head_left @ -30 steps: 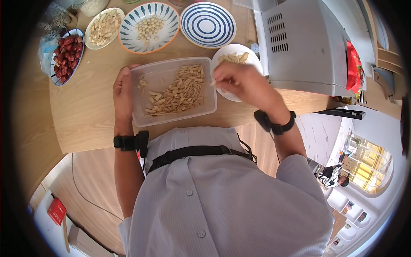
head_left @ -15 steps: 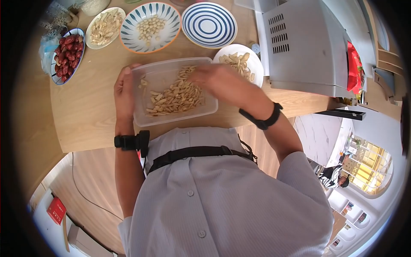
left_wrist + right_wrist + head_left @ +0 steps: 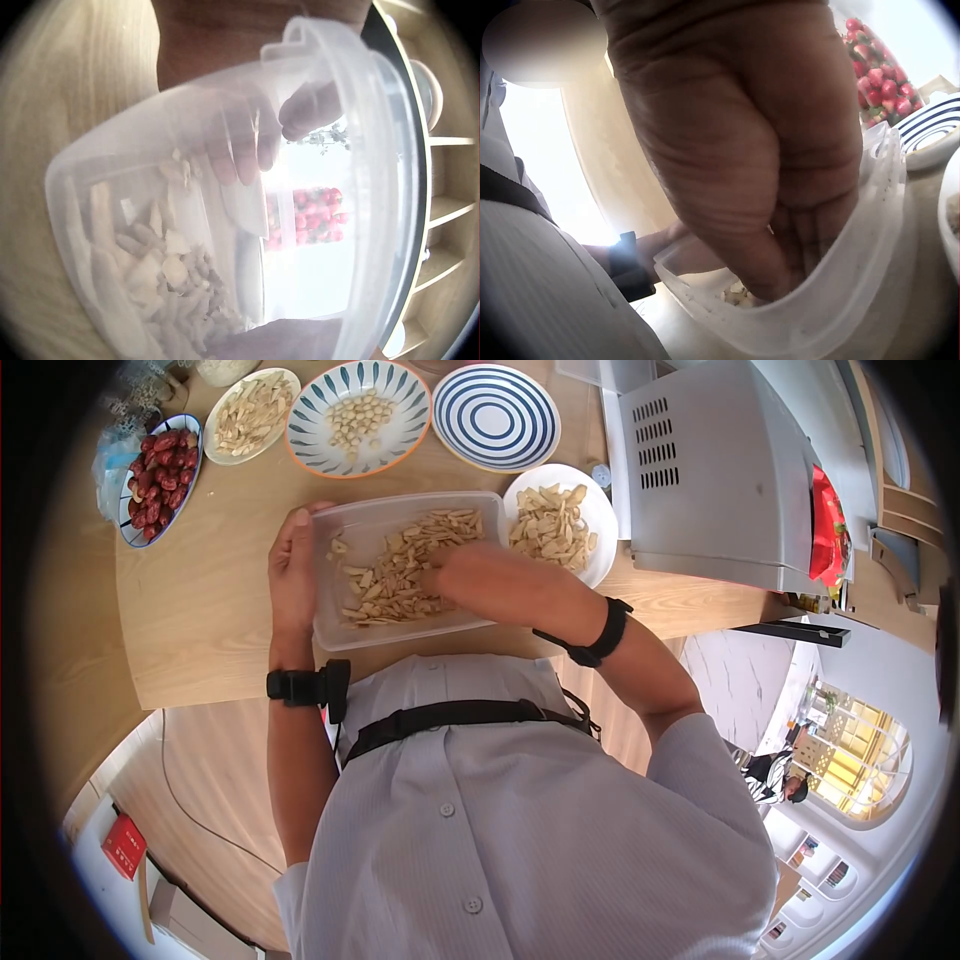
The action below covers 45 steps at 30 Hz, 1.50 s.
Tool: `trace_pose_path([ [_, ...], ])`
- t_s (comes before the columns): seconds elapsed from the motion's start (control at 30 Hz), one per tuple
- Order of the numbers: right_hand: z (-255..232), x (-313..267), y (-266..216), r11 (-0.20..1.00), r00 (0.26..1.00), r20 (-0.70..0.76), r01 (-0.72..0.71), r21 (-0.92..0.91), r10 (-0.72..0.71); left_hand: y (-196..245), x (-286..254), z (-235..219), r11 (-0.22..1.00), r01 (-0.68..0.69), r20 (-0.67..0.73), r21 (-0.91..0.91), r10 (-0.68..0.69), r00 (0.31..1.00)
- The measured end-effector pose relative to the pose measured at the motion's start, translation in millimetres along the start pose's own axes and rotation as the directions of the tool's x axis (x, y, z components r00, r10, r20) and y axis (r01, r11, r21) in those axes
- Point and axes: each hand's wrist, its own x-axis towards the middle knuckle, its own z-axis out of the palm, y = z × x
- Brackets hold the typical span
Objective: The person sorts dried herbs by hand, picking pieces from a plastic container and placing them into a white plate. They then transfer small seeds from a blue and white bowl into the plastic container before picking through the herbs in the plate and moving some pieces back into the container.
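A clear plastic container (image 3: 335,605) stands near the table's front edge, with pale tan dried slices (image 3: 385,592) spread over its floor. My left hand (image 3: 293,575) grips its left side; through the translucent wall in the left wrist view, the fingers (image 3: 241,146) show. Over the right rim reaches my right hand (image 3: 505,582), its fingers down among the slices. In the right wrist view its palm (image 3: 735,135) covers most of the container, and the fingertips are hidden, so I cannot tell whether they pinch a slice. Right beside the container, a white plate (image 3: 606,525) bears broader dried slices (image 3: 550,532).
Along the back are a plate of red dates (image 3: 160,475), a plate of dried strips (image 3: 250,415), a patterned plate of pale round pieces (image 3: 360,422) and a blue-ringed plate (image 3: 495,418). A grey appliance (image 3: 715,480) stands on the right.
My right hand has moved left from over the white plate into the container, reaching deeper among the slices. The left hand keeps its hold on the container's side.
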Motion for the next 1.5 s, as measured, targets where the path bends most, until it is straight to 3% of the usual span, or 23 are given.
trace_pose_path([
  [0.1,-17.0,-5.4,-8.5,1.0,0.999,0.036,-0.007,-0.022,0.008,-0.7,-0.4,-1.1,1.0,-0.004,-0.002,0.006,0.004,1.0],
  [0.2,7.6,-11.1,4.5,0.996,0.988,0.134,0.082,-0.025,-0.078,-1.5,0.4,0.4,1.0,-0.002,-0.009,-0.002,0.002,1.0],
  [0.3,18.3,-13.8,8.3,0.985,0.984,-0.064,0.169,0.039,-0.166,-4.3,1.0,-2.0,1.0,-0.008,-0.014,0.016,0.008,1.0],
  [0.4,11.7,-9.1,0.7,0.998,0.997,-0.048,0.066,0.025,-0.064,-5.1,1.7,-3.5,0.999,-0.024,-0.009,0.031,0.024,1.0],
  [0.5,-8.4,0.6,-12.8,0.995,0.988,0.132,-0.077,-0.07,0.085,-5.7,2.5,-2.5,0.999,-0.024,-0.007,0.023,0.024,1.0],
  [0.7,0.2,6.8,-12.5,0.999,1.0,0.028,-0.011,-0.04,0.012,1.2,0.0,3.4,1.0,-0.013,-0.035,-0.013,0.013,0.999],
  [0.9,6.7,14.5,-6.9,0.994,0.987,0.161,0.024,-0.11,-0.006,-1.2,0.7,0.0,1.0,-0.017,-0.014,0.021,0.018,1.0],
  [1.1,11.6,15.8,0.1,0.988,0.986,0.165,0.049,-0.146,-0.025,-1.8,0.5,-1.8,1.0,-0.006,-0.001,0.013,0.006,1.0],
  [1.3,11.3,9.3,-1.7,0.997,0.997,0.078,-0.021,-0.071,0.027,3.4,-1.3,3.6,1.0,-0.006,-0.042,-0.006,0.006,0.999],
  [1.5,6.9,15.9,-6.8,0.982,0.993,0.101,0.07,-0.178,-0.053,-2.6,0.6,-0.7,1.0,0.014,-0.017,-0.006,-0.014,1.0],
])
